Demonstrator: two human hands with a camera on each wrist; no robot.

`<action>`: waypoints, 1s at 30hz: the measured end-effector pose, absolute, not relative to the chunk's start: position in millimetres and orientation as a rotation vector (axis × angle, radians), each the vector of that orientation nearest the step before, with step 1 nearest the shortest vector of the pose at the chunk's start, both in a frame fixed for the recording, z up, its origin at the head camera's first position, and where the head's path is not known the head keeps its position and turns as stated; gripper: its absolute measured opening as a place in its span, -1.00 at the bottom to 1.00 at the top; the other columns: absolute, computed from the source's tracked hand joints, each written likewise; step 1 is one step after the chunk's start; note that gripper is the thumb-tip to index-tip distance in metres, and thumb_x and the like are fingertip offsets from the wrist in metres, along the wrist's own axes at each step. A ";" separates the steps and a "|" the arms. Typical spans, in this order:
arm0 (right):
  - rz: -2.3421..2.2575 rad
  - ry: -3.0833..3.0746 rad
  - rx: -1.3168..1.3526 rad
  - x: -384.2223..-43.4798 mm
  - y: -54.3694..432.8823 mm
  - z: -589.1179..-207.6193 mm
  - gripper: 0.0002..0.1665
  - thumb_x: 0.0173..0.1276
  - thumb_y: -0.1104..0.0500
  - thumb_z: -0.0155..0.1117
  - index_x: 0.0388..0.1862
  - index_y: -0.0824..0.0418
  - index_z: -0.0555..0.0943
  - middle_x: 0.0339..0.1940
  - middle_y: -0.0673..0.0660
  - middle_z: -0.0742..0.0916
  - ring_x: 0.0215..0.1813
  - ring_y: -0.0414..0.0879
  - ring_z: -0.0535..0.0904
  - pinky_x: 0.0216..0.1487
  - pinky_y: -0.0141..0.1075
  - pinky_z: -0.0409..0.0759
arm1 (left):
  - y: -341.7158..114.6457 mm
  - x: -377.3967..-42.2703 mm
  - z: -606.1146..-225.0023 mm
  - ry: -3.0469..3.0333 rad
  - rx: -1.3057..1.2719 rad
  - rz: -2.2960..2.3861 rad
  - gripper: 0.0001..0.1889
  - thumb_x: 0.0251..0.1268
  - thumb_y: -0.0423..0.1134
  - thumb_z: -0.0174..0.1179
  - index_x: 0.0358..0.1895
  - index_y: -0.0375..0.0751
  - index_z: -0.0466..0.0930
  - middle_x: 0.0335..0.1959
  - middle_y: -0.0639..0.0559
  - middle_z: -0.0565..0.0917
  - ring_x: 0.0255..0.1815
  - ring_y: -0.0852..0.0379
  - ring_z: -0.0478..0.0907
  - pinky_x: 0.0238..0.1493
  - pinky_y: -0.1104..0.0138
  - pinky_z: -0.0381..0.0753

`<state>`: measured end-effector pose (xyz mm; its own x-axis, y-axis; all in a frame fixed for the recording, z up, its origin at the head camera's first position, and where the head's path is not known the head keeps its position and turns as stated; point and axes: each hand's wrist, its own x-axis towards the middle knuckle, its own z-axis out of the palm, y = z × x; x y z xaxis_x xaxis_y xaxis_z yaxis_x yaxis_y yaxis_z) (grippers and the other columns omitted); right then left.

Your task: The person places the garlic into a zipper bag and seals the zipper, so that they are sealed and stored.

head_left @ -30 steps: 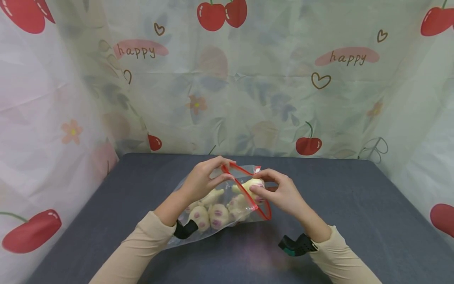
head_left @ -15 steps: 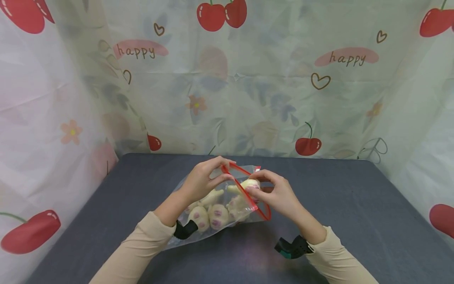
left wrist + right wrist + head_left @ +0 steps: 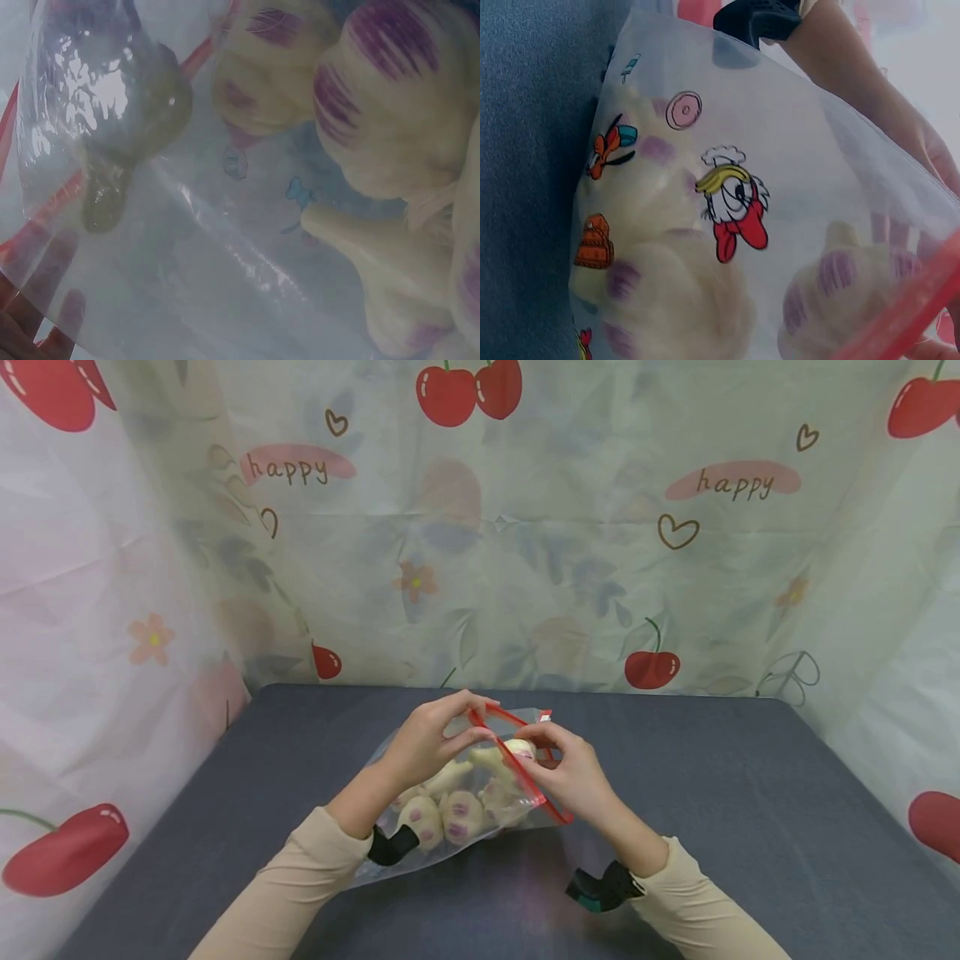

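A clear zip bag [image 3: 435, 858] with a red zip edge lies on its side on the table, its mouth facing right. My left hand [image 3: 431, 739] pinches the red edge at the top and keeps the mouth apart. Inside lie several cream garlic bulbs [image 3: 462, 817] with purple streaks. My right hand [image 3: 572, 772] reaches into the mouth and holds another garlic bulb [image 3: 519, 747] between thumb and fingers, stem toward the inside. In the right wrist view that garlic bulb [image 3: 844, 292] shows through the plastic close to the red edge. Left fingertips [image 3: 71, 311] show through the bag in the left wrist view.
The dark grey table [image 3: 712, 760] extends around the bag on all sides. A curtain [image 3: 525, 568] printed with cherries and hearts hangs behind and at both sides. Black wrist cameras [image 3: 603, 887] sit on both cuffs. Cartoon figures [image 3: 739, 210] are printed on the bag.
My right hand has moved left with the garlic bulb, taking it from the mouth's edge farther into the bag. The left hand has stayed in place on the red edge.
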<state>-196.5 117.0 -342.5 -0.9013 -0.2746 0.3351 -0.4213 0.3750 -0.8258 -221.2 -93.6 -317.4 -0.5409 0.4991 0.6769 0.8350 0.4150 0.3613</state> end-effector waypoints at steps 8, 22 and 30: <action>1.480 -2.587 0.631 -195.1 116.2 -343.5 -0.69 0.29 0.21 0.25 0.02 0.21 0.58 -0.01 0.20 0.69 0.02 0.06 0.60 0.01 -0.10 0.59 | -93.8 -221.1 -318.0 -2.201 -1.131 -0.960 -0.76 0.02 -0.30 0.34 -0.27 -0.17 0.47 -0.14 -0.06 0.69 -0.11 0.06 0.66 -0.09 0.25 0.64; 1.471 -2.542 0.622 -196.2 144.4 -341.6 -0.76 0.29 0.10 0.27 -0.15 0.21 0.63 -0.26 0.15 0.73 -0.33 -0.16 0.66 -0.27 -0.36 0.62 | -93.7 -220.9 -318.5 -2.209 -1.137 -0.984 -0.77 0.02 -0.31 0.34 -0.31 -0.15 0.46 -0.06 -0.05 0.69 -0.05 0.05 0.65 -0.08 0.26 0.63; 1.428 -2.567 0.542 -200.4 163.1 -338.3 -0.72 0.31 0.09 0.25 -0.06 0.19 0.59 -0.16 0.17 0.72 -0.31 -0.25 0.64 -0.25 -0.35 0.62 | -93.8 -221.6 -318.9 -2.197 -1.145 -0.975 -0.77 0.03 -0.29 0.33 -0.28 -0.19 0.48 -0.08 -0.05 0.69 -0.07 0.06 0.65 -0.10 0.26 0.63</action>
<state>-200.4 163.1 -338.3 -0.9226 -0.2364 0.3049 -0.3838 0.4803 -0.7887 -221.6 -93.8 -318.9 -0.5384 0.5014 0.6773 0.8386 0.3976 0.3723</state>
